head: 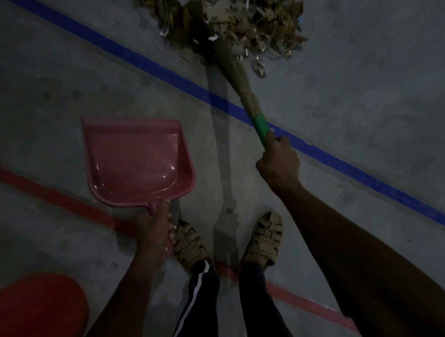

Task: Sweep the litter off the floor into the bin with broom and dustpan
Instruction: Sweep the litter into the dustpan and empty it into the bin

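A pile of litter (254,21), dry leaves and paper scraps, lies on the grey floor at the top middle. The grass broom (237,78) with a green handle reaches from my right hand (279,164) up into the pile; my fingers grip the handle just below the green sleeve. My left hand (155,232) grips the short handle of a pink dustpan (136,160), which is held above the floor at the left with nothing in its scoop, mouth pointing away from me.
A red bin (30,305) shows at the bottom left corner. A blue floor line (144,62) runs diagonally across, a red line (58,197) nearer me. My two sandalled feet (264,238) stand on the red line between the arms.
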